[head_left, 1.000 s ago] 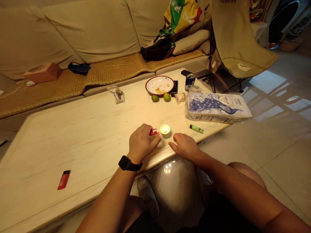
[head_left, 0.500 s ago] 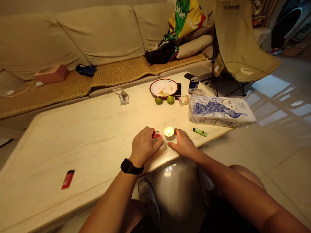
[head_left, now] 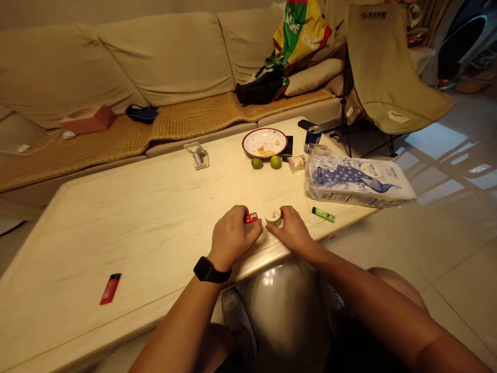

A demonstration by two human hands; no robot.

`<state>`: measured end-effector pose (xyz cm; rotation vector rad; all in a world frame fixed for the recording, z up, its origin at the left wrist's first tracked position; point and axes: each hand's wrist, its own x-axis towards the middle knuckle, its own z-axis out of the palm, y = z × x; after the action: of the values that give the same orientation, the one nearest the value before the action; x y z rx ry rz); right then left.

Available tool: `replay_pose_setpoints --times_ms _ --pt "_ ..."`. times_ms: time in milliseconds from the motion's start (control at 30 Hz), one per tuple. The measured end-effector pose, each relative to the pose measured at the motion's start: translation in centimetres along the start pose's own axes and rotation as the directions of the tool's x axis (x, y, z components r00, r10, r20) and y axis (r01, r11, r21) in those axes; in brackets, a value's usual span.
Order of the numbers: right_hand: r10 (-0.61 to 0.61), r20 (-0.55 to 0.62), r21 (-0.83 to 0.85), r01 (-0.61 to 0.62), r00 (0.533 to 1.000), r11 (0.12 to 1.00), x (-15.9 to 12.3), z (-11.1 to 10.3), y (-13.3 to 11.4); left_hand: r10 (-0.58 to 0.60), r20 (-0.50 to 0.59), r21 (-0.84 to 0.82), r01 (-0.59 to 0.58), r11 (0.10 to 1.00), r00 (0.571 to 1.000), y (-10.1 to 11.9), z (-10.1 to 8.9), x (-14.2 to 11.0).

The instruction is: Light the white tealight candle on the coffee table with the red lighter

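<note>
A small white tealight candle (head_left: 274, 216) stands near the front edge of a pale marble-look table (head_left: 128, 223), and no flame shows on it now. My left hand (head_left: 235, 233) is shut on a red lighter (head_left: 250, 218), whose tip points at the candle from a short distance. The fingertips of my right hand (head_left: 293, 230) touch the candle's right side. A black watch band (head_left: 212, 270) circles my left wrist.
A second red lighter (head_left: 111, 288) lies at the table's left. A green lighter (head_left: 323, 214), a peacock-print tissue pack (head_left: 359, 181), a plate (head_left: 264, 143), limes (head_left: 266, 162) and a blue can (head_left: 312, 139) stand further back. A sofa (head_left: 166, 57) runs behind the table.
The candle flame has gone out. My right hand has slid left until its fingertips touch the candle. The left hand still holds the red lighter, and the view has shifted slightly.
</note>
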<state>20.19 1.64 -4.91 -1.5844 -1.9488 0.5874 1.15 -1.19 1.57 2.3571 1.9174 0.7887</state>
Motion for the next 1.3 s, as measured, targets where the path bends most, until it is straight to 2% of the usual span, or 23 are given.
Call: replay_pose_setpoints --times_ms 167,333,533,667,867,1033,1200,1300 --pt "-0.100 -0.041 0.027 0.101 0.994 0.994 -0.2 0.5 0.2 0.011 0.004 -0.004 -0.011 1.000 1.000 0.0 0.0 0.0" --pt "-0.004 -0.051 0.087 0.008 0.999 0.996 -0.1 0.3 0.0 0.020 0.016 0.010 -0.020 1.000 1.000 0.1 0.1 -0.1" --pt "-0.088 -0.039 0.075 0.091 0.995 0.993 -0.1 0.2 0.0 0.024 0.028 0.005 -0.024 1.000 0.999 0.4 0.3 0.0" --pt "-0.027 -0.051 0.111 0.032 0.998 0.993 -0.1 0.0 0.0 0.035 0.023 0.004 -0.036 0.999 0.999 0.5 0.4 0.1" --pt "-0.078 0.004 0.143 0.077 0.997 0.987 -0.2 0.0 0.2 0.044 0.025 0.005 -0.044 0.999 0.999 0.6 0.6 0.1" --pt "-0.032 0.016 0.162 0.029 0.999 0.986 -0.2 -0.2 0.3 0.053 0.028 0.001 -0.053 0.999 0.998 0.7 0.6 0.2" --pt "-0.106 0.033 0.169 0.099 0.994 0.981 -0.1 -0.6 0.1 0.053 0.029 -0.004 -0.053 0.999 0.998 0.8 0.6 0.2" --pt "-0.107 0.087 0.163 0.092 0.990 0.982 -0.3 -0.7 0.1 0.051 0.036 -0.007 -0.051 0.999 0.998 0.8 0.7 0.2"
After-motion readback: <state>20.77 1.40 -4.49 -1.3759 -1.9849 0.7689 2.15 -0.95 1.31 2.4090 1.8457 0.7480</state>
